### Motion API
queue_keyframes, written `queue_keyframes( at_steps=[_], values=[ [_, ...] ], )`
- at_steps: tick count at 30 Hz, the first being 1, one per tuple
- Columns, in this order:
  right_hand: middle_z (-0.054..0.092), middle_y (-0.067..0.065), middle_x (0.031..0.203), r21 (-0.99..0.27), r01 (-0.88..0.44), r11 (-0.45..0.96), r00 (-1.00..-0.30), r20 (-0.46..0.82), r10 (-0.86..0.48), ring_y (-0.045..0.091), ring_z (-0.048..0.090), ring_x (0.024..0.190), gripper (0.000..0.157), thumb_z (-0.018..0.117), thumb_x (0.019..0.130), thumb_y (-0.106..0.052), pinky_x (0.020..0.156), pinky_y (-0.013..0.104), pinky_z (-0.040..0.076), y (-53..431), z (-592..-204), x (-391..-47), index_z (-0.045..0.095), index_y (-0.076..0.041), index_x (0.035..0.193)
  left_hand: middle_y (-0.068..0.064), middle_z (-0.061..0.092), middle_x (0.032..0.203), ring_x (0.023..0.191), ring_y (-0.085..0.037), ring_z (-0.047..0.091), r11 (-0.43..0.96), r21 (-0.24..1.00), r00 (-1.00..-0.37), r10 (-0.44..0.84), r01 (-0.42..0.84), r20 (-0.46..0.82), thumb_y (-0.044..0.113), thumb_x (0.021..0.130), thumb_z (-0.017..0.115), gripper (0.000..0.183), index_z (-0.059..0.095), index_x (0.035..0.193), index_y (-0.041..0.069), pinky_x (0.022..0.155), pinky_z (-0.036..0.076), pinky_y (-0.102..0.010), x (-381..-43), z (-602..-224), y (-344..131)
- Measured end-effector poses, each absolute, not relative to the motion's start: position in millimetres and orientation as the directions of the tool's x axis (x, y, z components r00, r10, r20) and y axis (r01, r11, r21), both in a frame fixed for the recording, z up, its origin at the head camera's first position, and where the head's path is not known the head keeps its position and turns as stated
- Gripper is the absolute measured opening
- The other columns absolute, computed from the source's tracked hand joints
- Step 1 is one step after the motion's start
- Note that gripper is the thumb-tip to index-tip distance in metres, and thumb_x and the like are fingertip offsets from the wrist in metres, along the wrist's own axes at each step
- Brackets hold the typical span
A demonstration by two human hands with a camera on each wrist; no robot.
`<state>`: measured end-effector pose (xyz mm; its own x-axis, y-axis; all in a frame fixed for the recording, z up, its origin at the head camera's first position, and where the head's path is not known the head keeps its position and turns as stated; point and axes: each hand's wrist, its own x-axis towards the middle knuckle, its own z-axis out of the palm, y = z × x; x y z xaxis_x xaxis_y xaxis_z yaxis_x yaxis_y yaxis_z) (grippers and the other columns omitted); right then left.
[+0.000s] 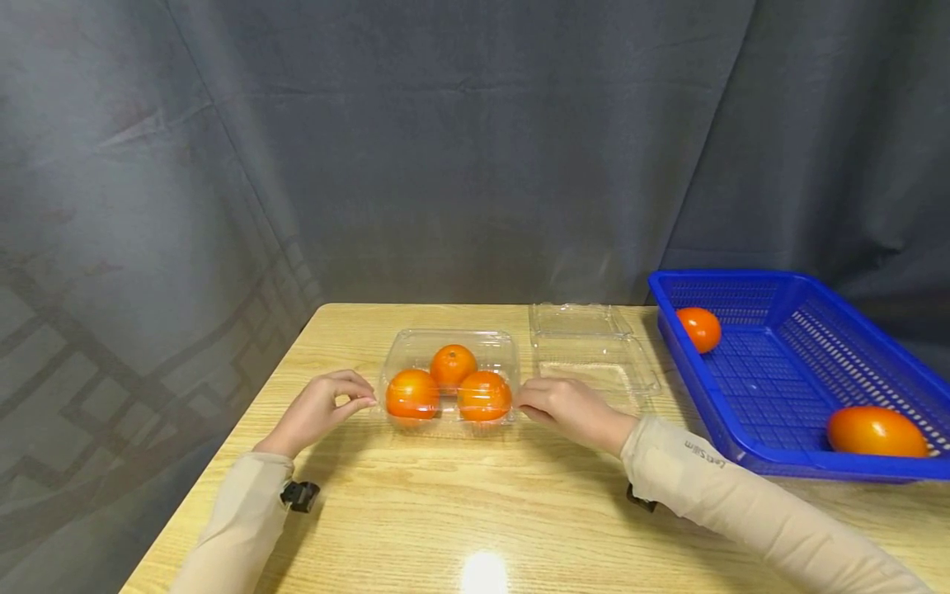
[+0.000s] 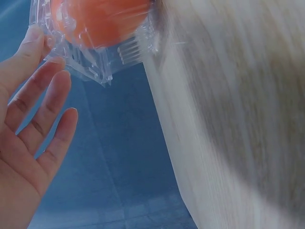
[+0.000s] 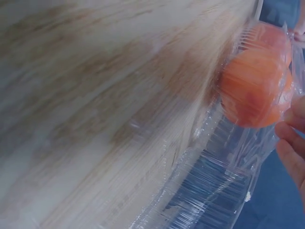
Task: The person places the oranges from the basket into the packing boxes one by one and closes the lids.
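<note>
A clear plastic clamshell box [image 1: 450,429] sits on the table with three oranges in it: one at the back [image 1: 453,364], one front left [image 1: 411,394] and one front right [image 1: 484,397]. Clear plastic passes in front of the front oranges; whether the lid is fastened cannot be told. At the box's left corner, my left hand [image 1: 326,406] pinches the rim between thumb and index finger, the other fingers loosely extended in the left wrist view [image 2: 33,119]. My right hand [image 1: 567,408] pinches the right corner, its fingertips [image 3: 286,131] on the rim in the right wrist view.
A second clear box [image 1: 586,355], opened out and holding nothing, stands behind my right hand. To the right is a blue plastic basket [image 1: 772,371] with an orange at its left wall [image 1: 699,329] and another orange near its front [image 1: 877,431]. A grey curtain [image 1: 475,165] hangs behind the table.
</note>
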<state>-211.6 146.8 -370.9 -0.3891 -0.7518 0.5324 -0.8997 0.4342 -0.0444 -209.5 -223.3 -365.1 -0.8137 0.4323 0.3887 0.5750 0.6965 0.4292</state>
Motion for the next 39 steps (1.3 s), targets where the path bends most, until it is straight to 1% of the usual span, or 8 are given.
queue_keyframes(
  at_steps=[7,13,16,23,26,32,35,39],
  values=[
    [0.066,-0.003,0.085,-0.058,-0.896,0.440,-0.403,0.523,-0.751,0.007,0.063,0.077,0.013,0.067,0.079,-0.006,0.070,0.020,0.053,147.1,-373.0,-210.4,0.068,-0.012,0.090,0.007,0.065,0.083,0.078,-0.009,0.060,0.712,0.427,-0.826,0.426,0.557,0.369,0.017,0.078,0.069,0.005,0.073,0.078,0.013,0.070,0.051,-0.033,-208.7,-368.3,-222.5],
    [0.066,-0.004,0.084,-0.048,-0.897,0.439,-0.394,0.536,-0.746,0.006,0.062,0.076,0.013,0.069,0.078,-0.006,0.069,0.020,0.052,146.8,-375.1,-210.5,0.068,-0.013,0.089,0.007,0.066,0.084,0.078,-0.008,0.060,0.706,0.420,-0.817,0.432,0.570,0.383,0.016,0.078,0.069,0.005,0.073,0.078,0.013,0.069,0.050,-0.025,-208.8,-369.5,-223.4],
    [0.065,-0.004,0.084,-0.034,-0.895,0.444,-0.390,0.540,-0.746,0.007,0.062,0.076,0.013,0.070,0.076,-0.007,0.069,0.020,0.052,145.9,-375.9,-210.1,0.068,-0.013,0.088,0.007,0.066,0.084,0.078,-0.008,0.060,0.699,0.427,-0.815,0.432,0.573,0.386,0.016,0.078,0.069,0.005,0.073,0.078,0.012,0.069,0.050,-0.024,-208.5,-369.8,-224.0],
    [0.065,-0.003,0.088,-0.007,-0.890,0.456,-0.393,0.521,-0.758,0.008,0.062,0.080,0.018,0.074,0.073,-0.013,0.072,0.020,0.053,143.6,-376.4,-207.2,0.067,-0.013,0.089,0.005,0.066,0.086,0.079,-0.010,0.061,0.708,0.427,-0.823,0.430,0.563,0.372,0.016,0.077,0.070,0.005,0.073,0.079,0.012,0.070,0.052,-0.032,-206.6,-368.6,-223.5],
    [0.065,-0.002,0.091,0.002,-0.887,0.461,-0.397,0.506,-0.766,0.009,0.062,0.082,0.022,0.075,0.072,-0.016,0.074,0.022,0.053,143.0,-375.6,-205.3,0.067,-0.012,0.092,0.005,0.067,0.087,0.079,-0.010,0.061,0.721,0.418,-0.829,0.422,0.553,0.369,0.019,0.077,0.071,0.006,0.073,0.078,0.014,0.071,0.052,-0.034,-205.1,-367.7,-222.9],
    [0.065,-0.002,0.093,0.033,-0.875,0.483,-0.409,0.482,-0.775,0.011,0.062,0.085,0.025,0.075,0.071,-0.019,0.076,0.024,0.053,142.3,-376.5,-204.2,0.066,-0.013,0.094,0.008,0.065,0.090,0.076,-0.012,0.060,0.754,0.392,-0.843,0.406,0.528,0.354,0.027,0.068,0.079,0.016,0.072,0.080,0.019,0.065,0.050,-0.027,-203.3,-368.2,-221.5],
    [0.066,-0.002,0.096,0.055,-0.869,0.493,-0.409,0.480,-0.776,0.012,0.063,0.089,0.025,0.075,0.071,-0.019,0.081,0.028,0.053,141.6,-376.5,-203.5,0.066,-0.013,0.094,0.009,0.064,0.091,0.077,-0.012,0.061,0.756,0.340,-0.817,0.431,0.559,0.383,0.027,0.063,0.081,0.020,0.072,0.080,0.019,0.066,0.050,-0.025,-203.2,-369.6,-221.1],
    [0.067,-0.002,0.097,0.104,-0.863,0.494,-0.388,0.489,-0.781,0.013,0.064,0.090,0.026,0.076,0.070,-0.017,0.083,0.030,0.053,140.4,-376.7,-202.0,0.067,-0.013,0.094,0.008,0.065,0.088,0.077,-0.011,0.062,0.746,0.210,-0.738,0.495,0.632,0.458,0.028,0.059,0.083,0.024,0.070,0.076,0.018,0.068,0.051,-0.027,-204.1,-371.6,-219.9]
  ],
)
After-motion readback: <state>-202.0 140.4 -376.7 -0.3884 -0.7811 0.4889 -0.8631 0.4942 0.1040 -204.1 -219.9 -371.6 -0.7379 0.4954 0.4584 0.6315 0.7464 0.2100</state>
